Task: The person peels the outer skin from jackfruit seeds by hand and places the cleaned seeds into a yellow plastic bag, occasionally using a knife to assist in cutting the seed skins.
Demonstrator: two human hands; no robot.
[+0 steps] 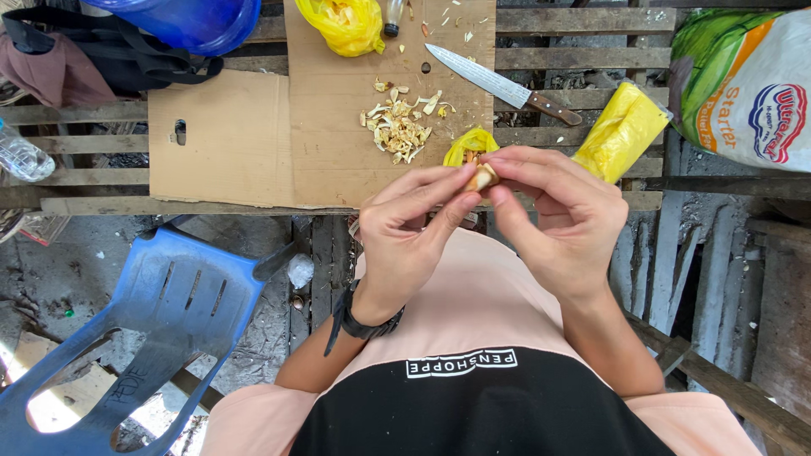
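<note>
Pale garlic clove [482, 176] pinched between left hand [405, 232] and right hand [562, 211]

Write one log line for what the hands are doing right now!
left hand: pinching garlic clove | right hand: pinching same clove | peels: piled on cardboard | knife: lying unused

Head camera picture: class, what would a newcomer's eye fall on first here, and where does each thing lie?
At centre, the left hand and right hand pinch a small pale clove between their fingertips. Beyond them, a pile of papery peelings lies on a cardboard sheet, with a wooden-handled knife slanting to its right. A bright yellow bag lies further right, and a blue plastic chair stands lower left.
</note>
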